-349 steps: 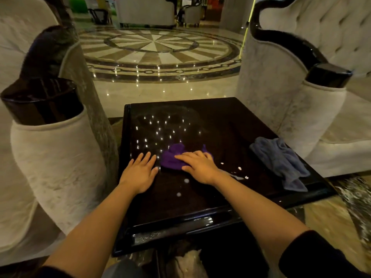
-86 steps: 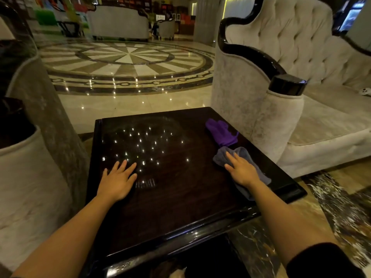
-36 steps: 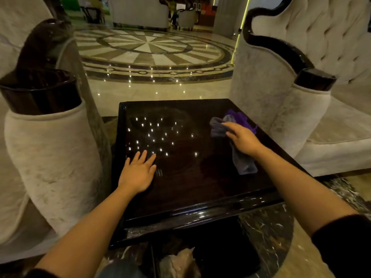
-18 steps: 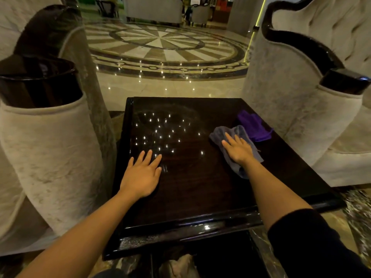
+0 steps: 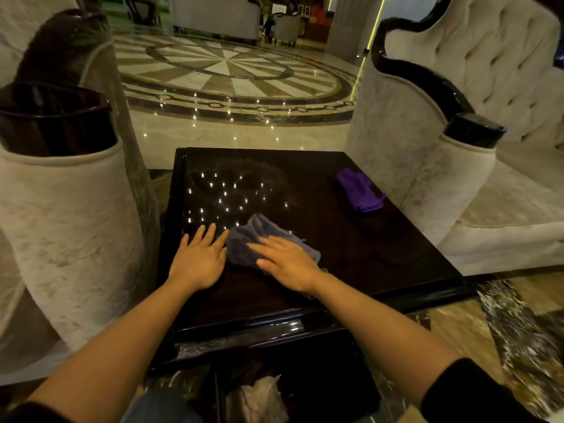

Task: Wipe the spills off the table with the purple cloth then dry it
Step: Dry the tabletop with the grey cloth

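Note:
A dark glossy table (image 5: 381, 257) fills the middle of the head view. My right hand (image 5: 287, 262) presses flat on a grey-blue cloth (image 5: 250, 239) near the table's middle left, fingers spread over it. Just left of that cloth my left hand (image 5: 200, 259) lies flat on the tabletop, fingers apart, holding nothing. The purple cloth (image 5: 360, 190) lies crumpled near the far right edge, apart from both hands. I see no white spill drops on the surface, only reflected points of light.
A pale upholstered armchair (image 5: 67, 215) stands close on the left and a tufted sofa (image 5: 476, 166) close on the right. Beyond the table lies a polished patterned marble floor (image 5: 225, 74). Crumpled pale material (image 5: 259, 398) sits below the table's near edge.
My right hand has slid the grey-blue cloth leftward across the table, from beside the purple cloth to next to my left hand. The purple cloth and my left hand stayed put.

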Tool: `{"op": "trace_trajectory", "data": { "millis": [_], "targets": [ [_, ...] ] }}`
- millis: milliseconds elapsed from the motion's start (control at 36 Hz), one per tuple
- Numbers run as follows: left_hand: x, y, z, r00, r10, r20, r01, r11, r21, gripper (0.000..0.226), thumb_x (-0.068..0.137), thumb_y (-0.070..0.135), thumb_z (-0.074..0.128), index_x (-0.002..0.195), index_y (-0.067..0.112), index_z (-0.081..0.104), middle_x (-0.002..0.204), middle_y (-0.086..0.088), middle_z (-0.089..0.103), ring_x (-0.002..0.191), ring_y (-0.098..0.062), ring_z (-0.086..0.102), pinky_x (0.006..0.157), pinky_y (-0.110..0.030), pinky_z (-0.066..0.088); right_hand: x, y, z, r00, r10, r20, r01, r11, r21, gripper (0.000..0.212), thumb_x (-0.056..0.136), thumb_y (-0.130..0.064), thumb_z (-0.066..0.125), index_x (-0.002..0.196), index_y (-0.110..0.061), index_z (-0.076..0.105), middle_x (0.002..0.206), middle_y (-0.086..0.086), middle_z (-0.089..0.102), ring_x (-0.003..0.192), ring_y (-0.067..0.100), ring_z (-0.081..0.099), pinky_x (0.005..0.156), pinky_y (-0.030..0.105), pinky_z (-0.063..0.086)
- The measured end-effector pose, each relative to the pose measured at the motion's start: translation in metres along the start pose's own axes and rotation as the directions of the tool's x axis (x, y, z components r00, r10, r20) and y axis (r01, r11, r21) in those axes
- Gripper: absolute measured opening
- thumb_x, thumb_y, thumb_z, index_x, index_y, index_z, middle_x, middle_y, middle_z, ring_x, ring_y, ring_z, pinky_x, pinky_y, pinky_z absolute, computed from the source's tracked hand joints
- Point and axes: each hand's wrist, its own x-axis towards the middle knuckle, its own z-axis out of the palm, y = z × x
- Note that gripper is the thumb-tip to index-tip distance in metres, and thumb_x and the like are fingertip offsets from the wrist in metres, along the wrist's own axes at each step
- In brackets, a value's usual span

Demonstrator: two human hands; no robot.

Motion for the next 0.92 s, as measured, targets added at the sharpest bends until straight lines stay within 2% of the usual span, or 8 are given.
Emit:
{"op": "trace_trajectory", "data": {
  "millis": [139, 250, 333, 389, 472, 556, 722, 917],
  "targets": [
    [-0.004, -0.001, -0.003, 0.998, 0.015, 0.056, -0.017, 0.999, 0.039, 0.066, 0.093, 0.044, 0.034, 0.146, 0.026, -0.001, 0.157, -0.006, -0.004, 0.144, -0.024, -0.004, 0.116, -0.044, 0.003, -0.029, -0.02, 0.009, 0.993, -0.112, -0.025, 0.113, 0.994, 0.009, 0.043, 0.094, -0.03, 0.042, 0.136, -0.024, 0.036, 0.149, 0.005, 0.034, 0.14, 0.019, 0.023, 0.115, 0.035, 0.015],
    [-0.002, 0.001, -0.005, 0.999, -0.002, 0.034, 0.002, 1.0, 0.004, 0.054, 0.097, 0.041, 0.022, 0.146, 0.026, 0.003, 0.158, -0.006, -0.001, 0.144, -0.023, -0.003, 0.116, -0.044, 0.003, -0.054, -0.035, 0.01, 0.985, -0.15, -0.082, 0.152, 0.988, 0.023, 0.04, 0.091, -0.026, 0.049, 0.131, -0.022, 0.046, 0.142, 0.007, 0.046, 0.135, 0.02, 0.035, 0.111, 0.032, 0.023],
    [-0.001, 0.003, -0.005, 1.0, -0.017, 0.024, 0.017, 0.999, -0.031, 0.051, 0.098, 0.039, 0.017, 0.146, 0.026, 0.006, 0.158, -0.005, 0.001, 0.144, -0.023, -0.002, 0.116, -0.044, 0.004, -0.078, -0.047, 0.012, 0.937, -0.243, -0.25, 0.235, 0.97, -0.059, 0.033, 0.078, -0.019, 0.062, 0.111, -0.017, 0.064, 0.116, 0.01, 0.067, 0.109, 0.023, 0.062, 0.093, 0.032, 0.048],
    [0.0, 0.002, -0.004, 1.0, -0.017, 0.012, 0.018, 0.999, -0.044, 0.051, 0.097, 0.039, 0.016, 0.146, 0.026, 0.006, 0.158, -0.005, 0.002, 0.144, -0.023, -0.001, 0.116, -0.044, 0.004, -0.092, -0.047, 0.018, 0.9, -0.318, -0.298, 0.283, 0.947, -0.155, 0.031, 0.069, -0.018, 0.068, 0.1, -0.02, 0.07, 0.104, 0.003, 0.073, 0.095, 0.018, 0.069, 0.078, 0.031, 0.055],
    [0.0, 0.002, -0.003, 1.0, -0.015, 0.007, 0.015, 0.999, -0.044, 0.051, 0.097, 0.04, 0.015, 0.146, 0.026, 0.006, 0.158, -0.005, 0.002, 0.144, -0.023, -0.001, 0.116, -0.044, 0.004, -0.105, -0.043, 0.019, 0.879, -0.416, -0.233, 0.364, 0.901, -0.238, 0.04, 0.064, -0.012, 0.074, 0.102, -0.023, 0.068, 0.108, -0.002, 0.072, 0.096, 0.019, 0.069, 0.078, 0.036, 0.056],
    [0.0, 0.003, -0.003, 1.0, -0.02, 0.013, 0.021, 0.999, -0.042, 0.051, 0.098, 0.04, 0.015, 0.146, 0.026, 0.005, 0.158, -0.006, 0.002, 0.144, -0.023, -0.001, 0.117, -0.043, 0.003, -0.111, -0.035, 0.004, 0.862, -0.478, -0.169, 0.4, 0.847, -0.351, 0.043, 0.061, -0.016, 0.077, 0.102, -0.026, 0.068, 0.106, -0.007, 0.072, 0.092, 0.014, 0.069, 0.074, 0.026, 0.055],
    [0.0, 0.001, -0.001, 1.0, -0.017, 0.005, 0.017, 0.999, -0.043, 0.051, 0.098, 0.04, 0.013, 0.146, 0.027, 0.004, 0.157, -0.006, 0.001, 0.144, -0.023, -0.002, 0.117, -0.043, 0.003, -0.107, 0.006, -0.047, 0.89, -0.236, -0.391, 0.141, 0.957, -0.255, 0.034, 0.069, -0.003, 0.067, 0.101, -0.013, 0.069, 0.106, 0.01, 0.072, 0.092, 0.028, 0.069, 0.081, 0.042, 0.054],
    [0.004, -0.002, 0.001, 0.999, -0.043, 0.004, 0.043, 0.998, -0.047, 0.051, 0.097, 0.041, 0.013, 0.146, 0.029, 0.003, 0.158, -0.003, -0.001, 0.144, -0.021, -0.004, 0.117, -0.042, 0.002, -0.083, 0.102, -0.081, 0.796, 0.163, -0.583, -0.3, 0.943, -0.146, 0.032, 0.083, -0.002, 0.056, 0.115, -0.007, 0.061, 0.118, 0.022, 0.063, 0.102, 0.042, 0.06, 0.087, 0.05, 0.049]
  ]
}}
